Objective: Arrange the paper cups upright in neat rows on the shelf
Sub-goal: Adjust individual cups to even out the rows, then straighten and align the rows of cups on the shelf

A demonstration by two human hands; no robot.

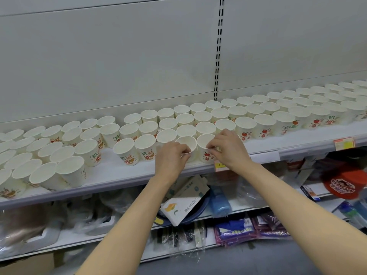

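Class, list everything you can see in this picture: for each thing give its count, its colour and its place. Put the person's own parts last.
paper cups: dozens, white with red and green print, upright in rows on the shelf
shelf: one, white, across the middle
price tags: at least two, on the shelf's front edge
packaged goods: many, mixed colours, lower shelves
left hand: grips a front-row cup's rim
right hand: pinches the next cup's rim

White shelf (111, 176) with rows of upright printed paper cups (127, 148) across its top
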